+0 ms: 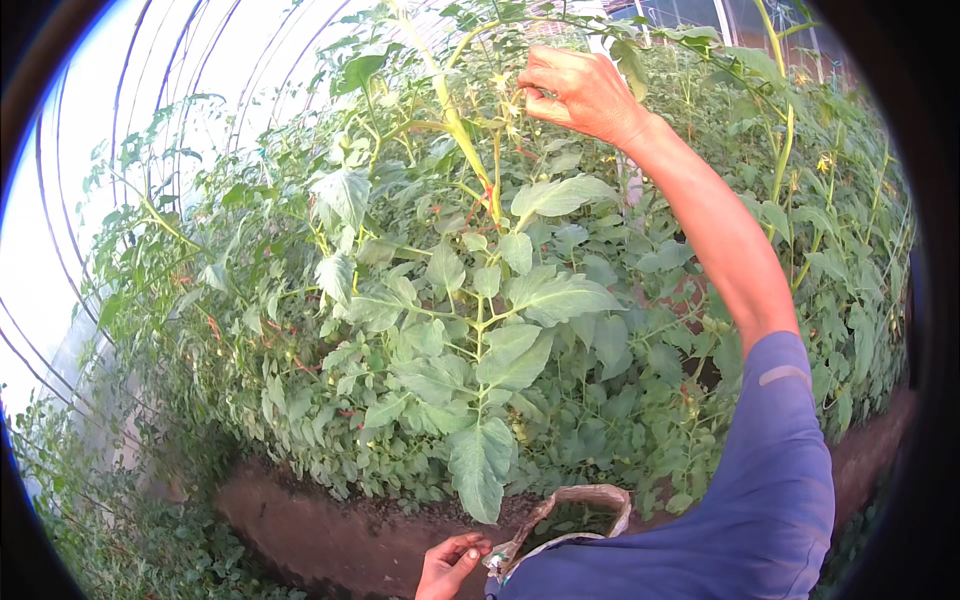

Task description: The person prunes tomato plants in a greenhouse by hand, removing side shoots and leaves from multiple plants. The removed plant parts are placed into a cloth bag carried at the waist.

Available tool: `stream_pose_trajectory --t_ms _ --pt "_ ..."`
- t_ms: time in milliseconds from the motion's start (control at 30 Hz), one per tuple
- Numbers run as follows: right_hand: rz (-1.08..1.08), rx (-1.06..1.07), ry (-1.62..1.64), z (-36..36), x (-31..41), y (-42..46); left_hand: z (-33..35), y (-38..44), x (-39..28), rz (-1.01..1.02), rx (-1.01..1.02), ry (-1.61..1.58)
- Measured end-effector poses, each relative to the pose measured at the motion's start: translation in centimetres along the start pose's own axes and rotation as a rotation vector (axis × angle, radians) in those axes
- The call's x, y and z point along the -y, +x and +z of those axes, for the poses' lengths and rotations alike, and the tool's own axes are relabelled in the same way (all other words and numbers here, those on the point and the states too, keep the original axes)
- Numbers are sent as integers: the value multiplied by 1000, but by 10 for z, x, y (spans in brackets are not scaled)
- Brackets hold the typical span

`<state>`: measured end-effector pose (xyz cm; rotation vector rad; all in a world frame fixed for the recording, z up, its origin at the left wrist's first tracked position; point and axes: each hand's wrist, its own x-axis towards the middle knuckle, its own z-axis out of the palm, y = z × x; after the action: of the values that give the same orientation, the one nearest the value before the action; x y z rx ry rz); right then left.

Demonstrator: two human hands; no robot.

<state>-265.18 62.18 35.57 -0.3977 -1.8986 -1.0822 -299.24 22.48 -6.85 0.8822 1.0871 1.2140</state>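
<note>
My right hand (577, 94) is raised at the top of a tomato plant, its thumb and fingers pinching at the edge of a yellow flower cluster (511, 110). Beside it rises the plant's thick pale stem (459, 124), bound lower down with a red tie (487, 201). A large compound leaf (480, 322) hangs toward me from this plant. Low in front of my body is my left hand (452, 564), fingers curled and thumb near them; whether it holds anything is unclear. Just right of it, an open-mouthed bag (592, 493) at my waist contains green leafy bits (574, 519).
Dense tomato plants (262, 390) fill the bed ahead, several carrying red ties. Bare soil (322, 525) runs along their foot. Another tall stem (784, 150) stands at right. Curved greenhouse ribs (180, 60) and bright film lie at left, above more foliage (127, 517).
</note>
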Motion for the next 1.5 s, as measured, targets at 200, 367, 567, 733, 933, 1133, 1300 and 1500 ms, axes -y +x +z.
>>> stream_pose_trajectory --t_ms 200,367,567,733,933,1133,1300,1500 --pt "30 54 1 5 7 23 -8 1 -2 -7 -5 -8" --pt "5 54 -51 7 15 34 -25 2 1 12 -4 -23" --pt "268 -87 -67 -17 -8 45 -34 3 -11 -19 15 -7" --pt "584 -335 528 -38 34 57 -41 9 -22 -6 42 -19" --pt "475 18 105 -27 98 43 -48 18 -37 -46 126 19" --pt "582 123 -13 14 99 35 -56 11 -33 -4 149 21" --pt "751 64 88 25 99 33 -61 -1 -34 -28 106 22" --pt "859 -96 226 34 101 34 -70 -5 -28 10 120 -1"
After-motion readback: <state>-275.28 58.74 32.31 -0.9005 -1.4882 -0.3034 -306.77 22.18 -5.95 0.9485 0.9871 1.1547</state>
